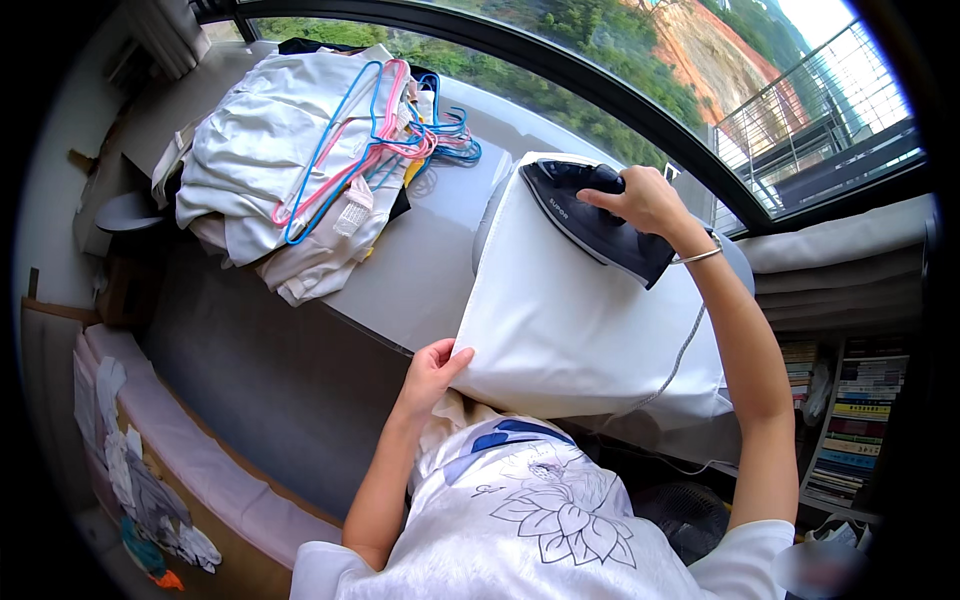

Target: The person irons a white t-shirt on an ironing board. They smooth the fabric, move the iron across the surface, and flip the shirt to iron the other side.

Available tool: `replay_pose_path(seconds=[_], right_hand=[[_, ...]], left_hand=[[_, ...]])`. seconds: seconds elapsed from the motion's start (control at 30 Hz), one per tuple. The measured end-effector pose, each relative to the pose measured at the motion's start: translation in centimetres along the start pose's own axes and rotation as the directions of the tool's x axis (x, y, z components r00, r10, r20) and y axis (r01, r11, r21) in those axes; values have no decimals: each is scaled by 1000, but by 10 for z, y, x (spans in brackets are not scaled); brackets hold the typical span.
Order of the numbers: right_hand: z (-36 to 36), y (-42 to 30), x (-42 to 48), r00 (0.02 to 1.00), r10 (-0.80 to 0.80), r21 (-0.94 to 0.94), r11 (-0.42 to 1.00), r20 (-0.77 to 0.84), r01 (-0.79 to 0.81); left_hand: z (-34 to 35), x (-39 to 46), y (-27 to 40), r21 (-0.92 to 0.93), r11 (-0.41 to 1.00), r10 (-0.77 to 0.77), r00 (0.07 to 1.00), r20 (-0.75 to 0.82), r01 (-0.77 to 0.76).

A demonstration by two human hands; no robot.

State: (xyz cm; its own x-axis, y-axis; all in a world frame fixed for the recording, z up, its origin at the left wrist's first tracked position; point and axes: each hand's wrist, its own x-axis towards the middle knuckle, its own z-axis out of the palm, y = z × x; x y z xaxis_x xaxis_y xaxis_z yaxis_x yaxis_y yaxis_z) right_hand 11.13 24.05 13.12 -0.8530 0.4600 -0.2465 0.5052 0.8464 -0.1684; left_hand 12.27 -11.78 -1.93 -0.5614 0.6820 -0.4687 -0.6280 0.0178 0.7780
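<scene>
A dark Supor clothes iron (581,217) lies on a white cloth (577,322), its tip toward the window. My right hand (637,196) grips the iron's handle from the right side. At the cloth's near left corner, my left hand (439,369) pinches the hem between thumb and fingers. The cloth is spread over a grey ironing pad (739,262), whose rounded edges show at both sides, and its near edge hangs toward my body. From the iron's heel a braided grey cord (679,360) runs down across the cloth's right part.
Left on the grey table (405,300) sits a tall pile of white garments (255,142), with blue and pink hangers (375,142) on top. A window (540,75) borders the far side. Beneath at right are a fan (682,514) and a bookshelf (851,420).
</scene>
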Motion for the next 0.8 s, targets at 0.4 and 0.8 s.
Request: replay_pose_path(seconds=[0.4,0.8], right_hand=[[22,-44,-110,960,-170,-71,979,224,190],[6,112,-188,991,109,-61,993,82,-104]], left_hand=[[2,3,-15,-51,997,46,996,-81,-50],[8,0,-10,-107,991,73,993,-97,-83]])
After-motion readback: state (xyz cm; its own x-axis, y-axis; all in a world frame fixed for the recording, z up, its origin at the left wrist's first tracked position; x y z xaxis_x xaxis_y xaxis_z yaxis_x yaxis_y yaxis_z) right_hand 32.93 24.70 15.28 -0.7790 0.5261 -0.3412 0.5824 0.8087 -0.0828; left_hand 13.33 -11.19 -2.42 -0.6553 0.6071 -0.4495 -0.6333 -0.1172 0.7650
